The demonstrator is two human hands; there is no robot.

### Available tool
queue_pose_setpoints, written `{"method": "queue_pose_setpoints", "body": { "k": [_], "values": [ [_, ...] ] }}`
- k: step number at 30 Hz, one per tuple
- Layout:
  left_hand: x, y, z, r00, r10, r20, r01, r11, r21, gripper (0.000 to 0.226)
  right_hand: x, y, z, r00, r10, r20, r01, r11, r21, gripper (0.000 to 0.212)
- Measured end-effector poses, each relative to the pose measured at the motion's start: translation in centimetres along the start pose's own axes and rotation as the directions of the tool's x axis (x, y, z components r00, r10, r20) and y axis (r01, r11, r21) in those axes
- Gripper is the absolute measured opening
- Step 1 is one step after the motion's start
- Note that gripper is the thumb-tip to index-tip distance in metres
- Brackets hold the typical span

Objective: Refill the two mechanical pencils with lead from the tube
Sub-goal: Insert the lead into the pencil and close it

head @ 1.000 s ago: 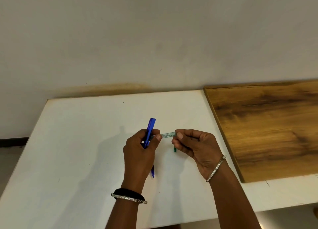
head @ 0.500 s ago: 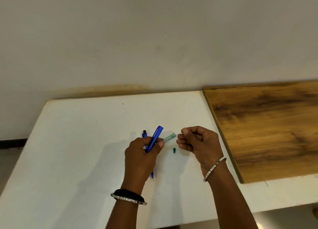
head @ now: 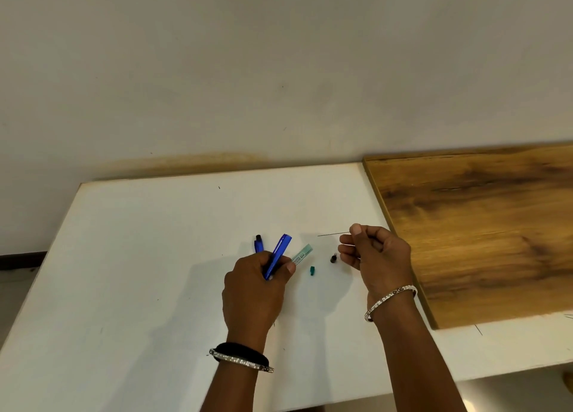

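Withdrawn from tube (head: 301,254), lead (head: 333,234) projects beyond right fingertips (head: 355,229).

White table top (head: 130,256): matt, smooth, few dark specks. Wooden board (head: 483,225), right of frame: brown grain, slight satin sheen. Two pencils (head: 277,258): glossy blue plastic. Lead tube (head: 302,253): translucent plastic, printed label. Small cap (head: 312,270): green plastic. Bangles (head: 391,300): shiny metal

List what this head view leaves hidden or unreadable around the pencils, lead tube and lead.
- Head view: the left hand covers the lower barrels and tips of both blue pencils.
- The lead tube: label print too small; contents not visible.
- The lead: its far end is buried in the right hand.
- The small dark cap: too small to identify.
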State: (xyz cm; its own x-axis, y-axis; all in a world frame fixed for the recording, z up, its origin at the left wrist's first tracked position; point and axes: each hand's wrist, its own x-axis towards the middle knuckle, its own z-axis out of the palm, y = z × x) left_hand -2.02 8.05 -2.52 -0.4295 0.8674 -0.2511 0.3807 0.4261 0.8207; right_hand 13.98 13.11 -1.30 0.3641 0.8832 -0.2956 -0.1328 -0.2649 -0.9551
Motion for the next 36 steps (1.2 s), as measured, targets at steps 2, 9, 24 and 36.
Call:
{"method": "queue_pose_setpoints", "body": {
  "k": [2,9,24,36],
  "values": [
    [-0.3,0.2,0.4,0.999,0.010,-0.045,-0.007,0.997,0.074,0.017,0.0,0.0,0.0,1.000,0.010,0.000,-0.010,1.000,0.000,0.008],
    [-1.1,1.0,1.5,0.989,0.021,-0.147,0.014,0.972,0.236,0.019,0.2,0.1,-0.2,1.000,0.019,0.021,-0.018,0.998,-0.058,0.009],
    [-1.7,2.2,2.0,0.986,0.153,-0.061,-0.128,0.943,0.307,0.042,0.2,-0.1,-0.3,0.996,-0.057,0.068,0.059,0.998,-0.025,0.009],
    [-0.8,1.7,2.1,0.956,0.293,0.009,-0.293,0.953,0.079,0.032,0.3,-0.6,-0.3,0.974,-0.203,0.100,0.209,0.976,-0.054,0.011]
  ]
}}
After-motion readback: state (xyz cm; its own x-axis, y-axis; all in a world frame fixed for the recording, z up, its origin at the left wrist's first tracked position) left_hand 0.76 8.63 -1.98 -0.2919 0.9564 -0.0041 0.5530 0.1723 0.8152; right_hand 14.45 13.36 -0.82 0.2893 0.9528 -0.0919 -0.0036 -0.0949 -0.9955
